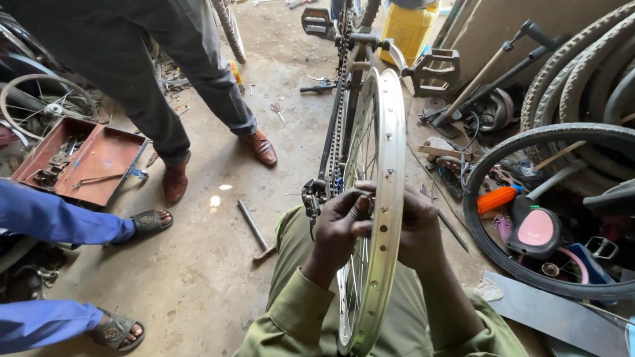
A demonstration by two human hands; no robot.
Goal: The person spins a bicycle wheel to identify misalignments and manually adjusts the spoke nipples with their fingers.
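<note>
Closest to me, my olive-green sleeves come up from the bottom edge, and between them stands a bare silver wheel rim (383, 198), upright and seen nearly edge-on, with its thin spokes fanning inward. My left hand (337, 228) is curled against the near side of the rim, fingers bent in toward the spokes at about mid-height; it looks pinched on a spoke or a small fitting there, though the thing between the fingertips is too small for me to make out. My right hand (420, 231) sits just behind the rim on its other side, fingers folded in toward the same spot, and the rim hides whether it is gripping anything, so I cannot tell. Just beyond my left hand, the chain (337, 132) runs up beside the wheel from the derailleur (312, 197). On the concrete floor to my left lies a hammer (254, 229), and beside it are two sandalled feet below blue trouser legs. To my right a black tyre (522, 198) loops around a pink saddle (536, 228) and an orange handle (497, 198). Further off on the left sits a red metal tray (99, 155) with tools in it, and a person in dark trousers and brown shoes stands near it. At the top of the wheel a black pedal (436, 69) juts right, with a yellow container (410, 26) behind it and a floor pump (489, 73) leaning against stacked tyres.
</note>
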